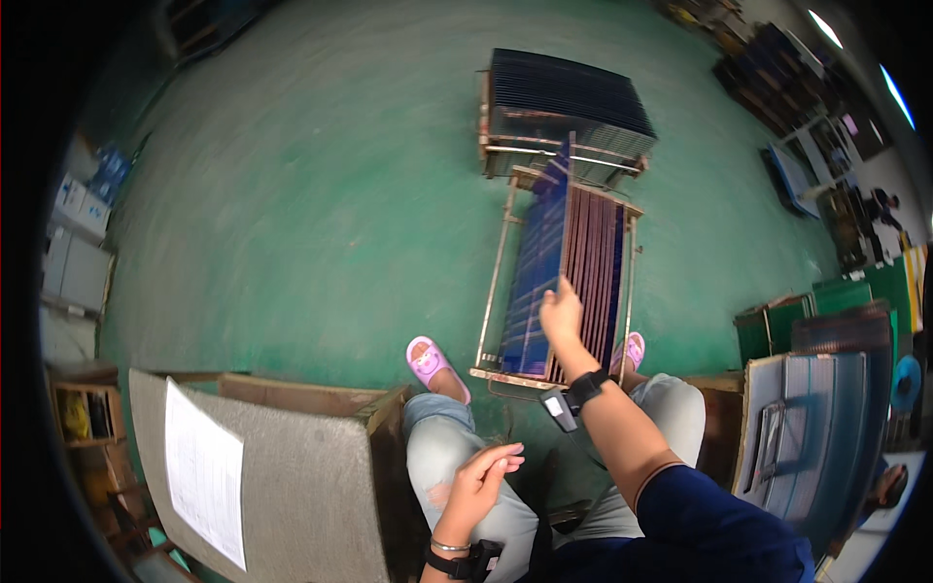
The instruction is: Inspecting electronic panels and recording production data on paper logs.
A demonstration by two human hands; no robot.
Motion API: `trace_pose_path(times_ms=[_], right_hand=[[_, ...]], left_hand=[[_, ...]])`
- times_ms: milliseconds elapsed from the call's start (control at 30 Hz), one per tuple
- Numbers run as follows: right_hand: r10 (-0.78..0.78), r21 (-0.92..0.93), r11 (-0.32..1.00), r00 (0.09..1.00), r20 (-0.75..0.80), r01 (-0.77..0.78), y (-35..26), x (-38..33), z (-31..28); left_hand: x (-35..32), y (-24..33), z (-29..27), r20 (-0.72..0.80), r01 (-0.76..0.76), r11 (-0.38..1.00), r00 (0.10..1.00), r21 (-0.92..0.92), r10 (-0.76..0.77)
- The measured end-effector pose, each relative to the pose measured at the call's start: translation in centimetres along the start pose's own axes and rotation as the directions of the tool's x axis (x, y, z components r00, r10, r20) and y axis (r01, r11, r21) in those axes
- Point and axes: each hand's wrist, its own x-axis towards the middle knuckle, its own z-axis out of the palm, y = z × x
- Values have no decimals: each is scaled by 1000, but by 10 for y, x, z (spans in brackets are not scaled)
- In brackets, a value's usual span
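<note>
My right hand (561,313) is stretched forward over a low metal rack (630,272) on the floor between my feet. Its fingers are closed on the top edge of a blue panel (544,253), which stands tilted in the rack and is blurred by motion. Beside that panel, several thin brown-edged panels (595,243) stand upright in a row. My left hand (486,476) hovers above my left thigh, holding nothing, with its fingers stretched out.
Beyond the near rack stands a second rack packed with dark panels (569,92). At my left is a grey-topped table (301,466) with a white printed sheet (206,471). A stack of panels (816,418) stands at my right. Pink slippers (428,360) are on my feet.
</note>
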Motion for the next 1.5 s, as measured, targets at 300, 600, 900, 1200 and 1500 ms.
trace_pose_path(times_ms=[300, 600, 900, 1200, 1500], right_hand=[[206, -351, 937, 805, 557, 3, 38, -14, 67], [-58, -273, 893, 692, 720, 358, 40, -19, -77], [-275, -580, 695, 902, 332, 425, -45, -31, -432], [-313, -745, 664, 929, -200, 64, -14, -57, -723], [412, -591, 505, 778, -475, -629, 172, -65, -886]], left_hand=[[-7, -9, 0, -87, -17, 999, 996, -34, 14], [2, 18, 23, -16, 42, 999, 999, 14, -42], [12, 20, 63, 64, -62, 988, 997, 141, 54], [75, -77, 4, 20, -177, 869, 982, 462, 189], [50, -48, 34, -2, 37, 988, 999, 148, -37]])
